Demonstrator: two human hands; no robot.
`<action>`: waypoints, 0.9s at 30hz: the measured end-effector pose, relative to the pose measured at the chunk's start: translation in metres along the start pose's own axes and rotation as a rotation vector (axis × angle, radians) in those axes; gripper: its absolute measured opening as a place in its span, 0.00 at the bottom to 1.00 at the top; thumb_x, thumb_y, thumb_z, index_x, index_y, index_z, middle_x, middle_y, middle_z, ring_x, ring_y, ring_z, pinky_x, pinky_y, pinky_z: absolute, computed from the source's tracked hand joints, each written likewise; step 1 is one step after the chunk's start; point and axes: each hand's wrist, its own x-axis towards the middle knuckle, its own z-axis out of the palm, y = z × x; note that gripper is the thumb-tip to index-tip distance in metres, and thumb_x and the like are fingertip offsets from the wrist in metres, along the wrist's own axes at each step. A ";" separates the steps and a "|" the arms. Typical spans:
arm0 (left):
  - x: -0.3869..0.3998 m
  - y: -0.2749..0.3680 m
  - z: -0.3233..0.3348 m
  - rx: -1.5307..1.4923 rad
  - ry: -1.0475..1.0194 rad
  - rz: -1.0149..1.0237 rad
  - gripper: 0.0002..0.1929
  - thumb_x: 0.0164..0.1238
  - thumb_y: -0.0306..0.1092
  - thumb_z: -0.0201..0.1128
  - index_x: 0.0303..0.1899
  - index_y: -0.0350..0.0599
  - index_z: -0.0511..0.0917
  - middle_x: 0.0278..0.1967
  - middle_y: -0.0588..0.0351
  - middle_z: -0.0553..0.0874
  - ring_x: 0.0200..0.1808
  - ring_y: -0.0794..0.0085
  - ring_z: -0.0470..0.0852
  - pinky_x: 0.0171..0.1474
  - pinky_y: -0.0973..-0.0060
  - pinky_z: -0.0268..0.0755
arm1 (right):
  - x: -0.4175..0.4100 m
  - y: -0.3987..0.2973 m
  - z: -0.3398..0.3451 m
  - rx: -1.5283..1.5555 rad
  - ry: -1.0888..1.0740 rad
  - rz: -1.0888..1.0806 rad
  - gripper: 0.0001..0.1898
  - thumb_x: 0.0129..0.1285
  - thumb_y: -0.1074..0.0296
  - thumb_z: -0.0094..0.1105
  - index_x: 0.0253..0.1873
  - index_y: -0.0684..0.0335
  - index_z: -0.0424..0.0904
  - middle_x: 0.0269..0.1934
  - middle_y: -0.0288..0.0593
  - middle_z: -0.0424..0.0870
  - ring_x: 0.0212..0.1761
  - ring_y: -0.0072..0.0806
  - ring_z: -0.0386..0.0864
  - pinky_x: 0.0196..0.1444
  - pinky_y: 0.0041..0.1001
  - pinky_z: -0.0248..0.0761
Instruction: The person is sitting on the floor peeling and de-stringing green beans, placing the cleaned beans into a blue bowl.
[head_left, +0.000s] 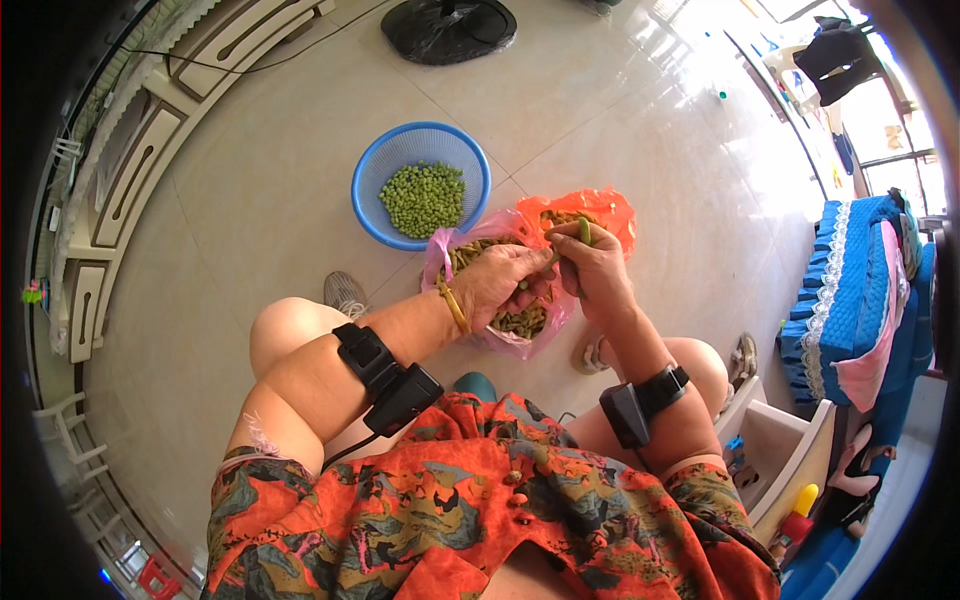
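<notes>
My left hand (501, 281), with a yellow bangle at its wrist, is curled over a pink plastic bag (551, 330) of brownish pods. A small green bean shows by its fingers. My right hand (592, 266) pinches a green bean pod (584, 231), and the fingertips of both hands meet around the lower green piece. Behind the right hand lies an orange-red plastic bag (619, 214), also holding pods. Beyond the pink bag, a blue plastic colander (362, 202) stands on the floor with shelled green beans (424, 199) inside. What lies under the left palm is partly hidden.
A cream drawer cabinet (124, 176) curves along the left. A black stand base (448, 30) is on the floor at the top. At right are a blue quilted cover (855, 285) with lace and an open drawer (776, 427). My knees flank the bags.
</notes>
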 end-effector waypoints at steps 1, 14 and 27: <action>0.000 0.000 -0.001 -0.009 -0.014 0.002 0.10 0.68 0.42 0.55 0.34 0.47 0.77 0.25 0.65 0.76 0.22 0.85 0.70 0.22 0.88 0.60 | -0.001 -0.003 0.002 0.002 -0.001 -0.001 0.05 0.62 0.72 0.55 0.36 0.68 0.76 0.19 0.36 0.75 0.10 0.16 0.65 0.10 0.18 0.54; -0.002 0.012 -0.008 -0.084 -0.081 0.065 0.08 0.69 0.38 0.52 0.36 0.46 0.76 0.27 0.65 0.76 0.24 0.88 0.71 0.24 0.91 0.64 | -0.007 -0.017 -0.006 0.206 -0.074 0.207 0.04 0.59 0.73 0.47 0.32 0.66 0.70 0.20 0.40 0.74 0.10 0.21 0.65 0.09 0.19 0.55; -0.005 0.023 -0.005 0.099 -0.120 0.137 0.09 0.68 0.40 0.55 0.34 0.46 0.75 0.24 0.66 0.76 0.22 0.87 0.70 0.23 0.89 0.60 | -0.012 -0.020 -0.008 0.268 -0.276 0.243 0.06 0.58 0.73 0.44 0.34 0.67 0.71 0.18 0.40 0.71 0.08 0.21 0.62 0.09 0.19 0.57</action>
